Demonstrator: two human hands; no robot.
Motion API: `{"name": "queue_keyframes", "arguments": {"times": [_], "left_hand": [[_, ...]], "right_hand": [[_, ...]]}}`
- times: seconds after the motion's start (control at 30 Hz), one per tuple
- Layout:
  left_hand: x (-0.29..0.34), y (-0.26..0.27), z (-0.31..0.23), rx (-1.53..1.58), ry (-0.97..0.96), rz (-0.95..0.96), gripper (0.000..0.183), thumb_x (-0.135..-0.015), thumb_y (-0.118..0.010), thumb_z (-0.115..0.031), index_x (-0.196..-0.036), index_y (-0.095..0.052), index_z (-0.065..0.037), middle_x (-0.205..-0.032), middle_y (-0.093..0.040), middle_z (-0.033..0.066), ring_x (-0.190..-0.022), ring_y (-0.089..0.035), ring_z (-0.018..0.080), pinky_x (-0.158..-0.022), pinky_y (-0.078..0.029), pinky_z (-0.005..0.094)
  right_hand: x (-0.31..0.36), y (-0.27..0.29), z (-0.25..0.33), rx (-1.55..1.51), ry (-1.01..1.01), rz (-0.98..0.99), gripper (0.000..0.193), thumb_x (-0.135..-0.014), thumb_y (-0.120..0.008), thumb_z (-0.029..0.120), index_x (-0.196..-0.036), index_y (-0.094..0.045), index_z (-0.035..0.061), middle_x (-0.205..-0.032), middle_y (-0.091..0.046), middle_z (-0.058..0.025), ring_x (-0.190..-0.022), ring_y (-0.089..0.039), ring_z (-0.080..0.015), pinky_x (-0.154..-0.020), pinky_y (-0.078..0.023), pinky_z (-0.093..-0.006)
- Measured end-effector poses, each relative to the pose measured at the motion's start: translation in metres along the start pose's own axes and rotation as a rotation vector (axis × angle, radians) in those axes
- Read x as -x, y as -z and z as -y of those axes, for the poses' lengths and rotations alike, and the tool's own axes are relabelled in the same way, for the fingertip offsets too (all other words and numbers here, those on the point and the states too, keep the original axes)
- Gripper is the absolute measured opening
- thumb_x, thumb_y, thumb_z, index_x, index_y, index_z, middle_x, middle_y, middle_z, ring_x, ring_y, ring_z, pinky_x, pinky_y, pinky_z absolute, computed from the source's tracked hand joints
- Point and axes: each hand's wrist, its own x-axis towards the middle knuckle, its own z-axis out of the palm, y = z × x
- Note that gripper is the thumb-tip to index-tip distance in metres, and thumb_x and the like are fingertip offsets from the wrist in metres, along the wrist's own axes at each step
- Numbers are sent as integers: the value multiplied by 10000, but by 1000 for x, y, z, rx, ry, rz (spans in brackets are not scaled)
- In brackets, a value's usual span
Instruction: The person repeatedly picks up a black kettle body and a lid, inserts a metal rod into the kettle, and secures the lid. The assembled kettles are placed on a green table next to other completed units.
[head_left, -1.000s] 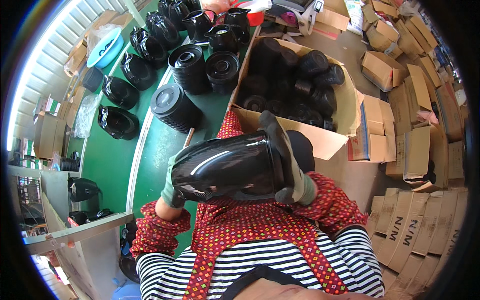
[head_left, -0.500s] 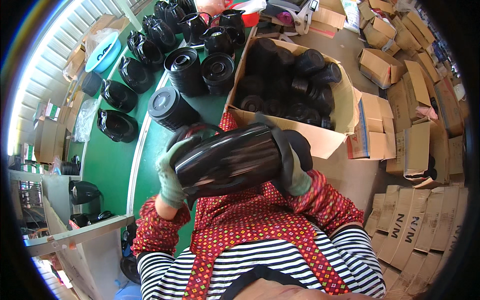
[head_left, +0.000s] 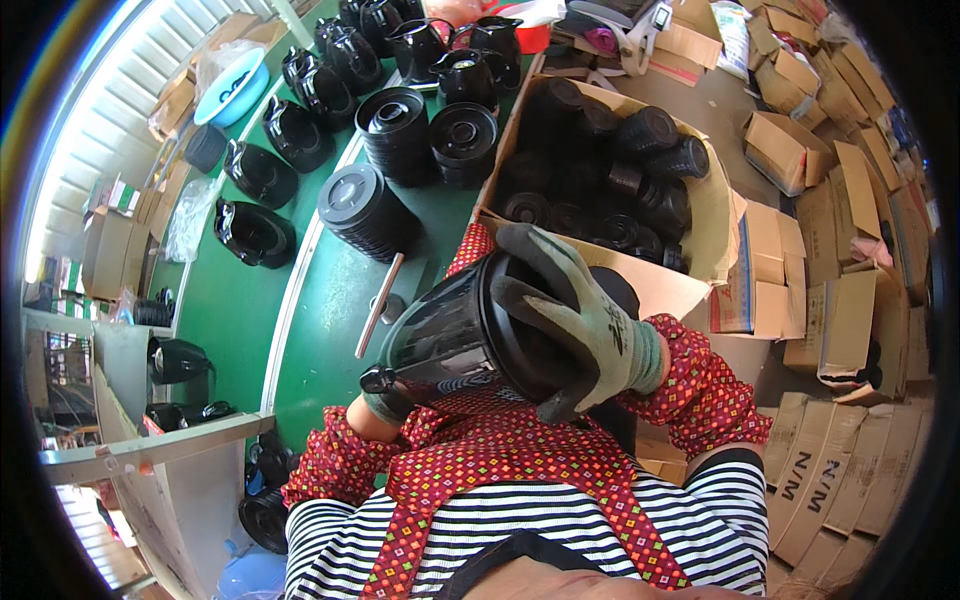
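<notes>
A glossy black jug (head_left: 440, 345) lies tilted in front of my chest, its wide end toward the right. My right hand (head_left: 580, 330), in a grey-green glove with dark fingertips, is closed over a matt black round part at that end. My left hand (head_left: 385, 408) is at the jug's left end; its glove shows only in part, and the jug hides most of the fingers. Just beyond the jug, a copper-coloured rod (head_left: 380, 308) sits over the green table (head_left: 320, 290). A stack of black round lids (head_left: 365, 210) stands behind it.
Several black jugs (head_left: 262, 172) stand along the table's left and far side. More stacked black round parts (head_left: 392, 130) are near the carton (head_left: 710, 235) of black parts on the right. A blue basin (head_left: 232, 88) is far left. Cardboard boxes (head_left: 770, 270) fill the right side.
The jug has turned, bringing its wide end toward me. My right hand has moved from its side to over that end, my left hand lower behind it. The view has shifted left.
</notes>
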Motion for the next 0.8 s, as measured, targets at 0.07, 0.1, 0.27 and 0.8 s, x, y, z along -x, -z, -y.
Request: {"name": "queue_keyframes", "arguments": {"times": [0.07, 0.1, 0.27, 0.8], "left_hand": [[5, 5, 11, -5, 42, -17, 540, -1099, -588, -150, -1596, -408, -35, -1591, -503, 157, -1399, -561, 259, -1180, -485, 432], [7, 5, 14, 167, 117, -68, 535, -1097, -590, -142, -1590, -413, -28, -1586, -506, 161, -1396, -562, 258, -1178, -487, 427], [9, 50, 25, -57, -19, -259, 569, -999, -716, -114, -1511, -506, 17, -1421, -649, 147, -1235, -664, 218, -1132, -527, 399], [-28, -21, -136, -1539, 335, -432, 736, -803, -794, -167, -1488, -532, -107, -1410, -571, 255, -1144, -665, 479, -978, -564, 496]], "right_hand": [[-3, 0, 5, 41, 16, 40, 1078, -734, -856, 638, -1620, -457, 171, -1645, -282, -351, -1483, -311, -590, -1200, -297, -659], [-3, 2, 7, 67, 20, 59, 1059, -745, -848, 635, -1614, -465, 168, -1644, -285, -349, -1482, -316, -584, -1199, -299, -656], [23, -41, -17, -264, -181, -389, 859, -926, -704, 588, -1574, -451, 82, -1606, -405, -277, -1452, -439, -441, -1192, -369, -561], [24, -82, -27, -125, -227, -270, 920, -830, -867, 193, -1613, -400, 64, -1580, -479, -199, -1457, -467, -370, -1220, -384, -489]]}}
